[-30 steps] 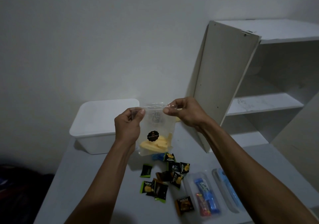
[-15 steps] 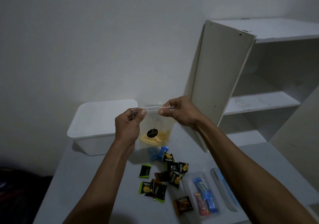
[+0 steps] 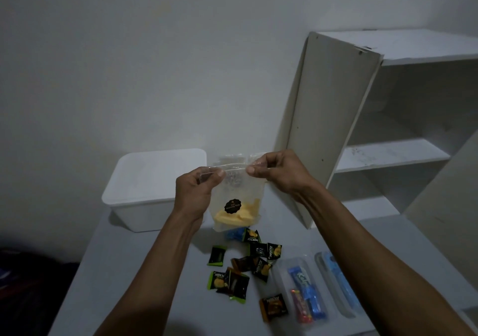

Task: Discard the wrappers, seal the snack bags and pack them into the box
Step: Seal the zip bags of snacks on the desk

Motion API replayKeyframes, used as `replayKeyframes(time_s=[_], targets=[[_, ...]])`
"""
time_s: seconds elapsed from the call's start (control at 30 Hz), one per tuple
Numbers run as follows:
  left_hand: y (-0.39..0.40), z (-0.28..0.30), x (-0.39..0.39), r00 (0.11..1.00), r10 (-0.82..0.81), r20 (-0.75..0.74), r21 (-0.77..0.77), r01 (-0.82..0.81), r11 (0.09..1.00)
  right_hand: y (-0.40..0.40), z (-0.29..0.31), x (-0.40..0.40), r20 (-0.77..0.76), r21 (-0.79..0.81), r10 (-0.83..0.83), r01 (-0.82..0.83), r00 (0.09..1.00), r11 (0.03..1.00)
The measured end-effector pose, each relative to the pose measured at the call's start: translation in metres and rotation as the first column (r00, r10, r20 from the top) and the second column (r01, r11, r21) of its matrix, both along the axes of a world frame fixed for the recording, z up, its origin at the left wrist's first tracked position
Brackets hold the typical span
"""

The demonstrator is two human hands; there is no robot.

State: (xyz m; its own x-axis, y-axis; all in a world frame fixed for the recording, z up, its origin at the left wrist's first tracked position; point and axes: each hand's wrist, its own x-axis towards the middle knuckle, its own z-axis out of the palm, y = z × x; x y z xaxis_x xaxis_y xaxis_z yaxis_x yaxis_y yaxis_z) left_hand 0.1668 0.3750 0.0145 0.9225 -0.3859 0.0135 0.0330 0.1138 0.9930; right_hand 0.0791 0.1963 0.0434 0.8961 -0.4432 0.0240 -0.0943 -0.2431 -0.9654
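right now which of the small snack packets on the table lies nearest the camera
The brown-and-orange packet, lying alone at the front beside the clear tray; the other packets lie clustered farther back.

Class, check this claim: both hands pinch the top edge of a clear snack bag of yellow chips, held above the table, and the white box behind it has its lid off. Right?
Not quite. The head view shows the white box with its lid on, closed. The rest holds: the left hand and right hand pinch the top edge of the clear snack bag above the table.

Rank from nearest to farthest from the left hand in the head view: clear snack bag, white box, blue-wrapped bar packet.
1. clear snack bag: pinched by the left hand.
2. white box: just to its left.
3. blue-wrapped bar packet: lower right on the table.
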Motion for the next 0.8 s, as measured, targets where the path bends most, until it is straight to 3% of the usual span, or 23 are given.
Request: replayKeyframes(time_s=[0.27, 0.4, 0.57, 0.8], targets=[[0.002, -0.002, -0.001, 0.999, 0.011, 0.039, 0.025, -0.012, 1.000, 0.003, -0.005, -0.016, 0.039, -0.014, -0.019, 0.020, 0.999, 1.000], [0.007, -0.004, -0.001, 0.993, -0.002, 0.115, 0.037, -0.002, 0.999, 0.007, 0.005, -0.016, -0.002, -0.176, 0.031, -0.031, 1.000, 0.984], [0.005, -0.006, -0.007, 0.981, -0.024, 0.191, 0.088, 0.007, 0.996, 0.032, 0.016, -0.002, -0.088, -0.434, 0.088, -0.117, 0.992, 0.893], [0.008, -0.007, -0.010, 0.987, -0.015, 0.159, 0.087, 0.001, 0.996, 0.032, 0.007, 0.001, -0.131, -0.497, 0.084, -0.139, 0.988, 0.857]])
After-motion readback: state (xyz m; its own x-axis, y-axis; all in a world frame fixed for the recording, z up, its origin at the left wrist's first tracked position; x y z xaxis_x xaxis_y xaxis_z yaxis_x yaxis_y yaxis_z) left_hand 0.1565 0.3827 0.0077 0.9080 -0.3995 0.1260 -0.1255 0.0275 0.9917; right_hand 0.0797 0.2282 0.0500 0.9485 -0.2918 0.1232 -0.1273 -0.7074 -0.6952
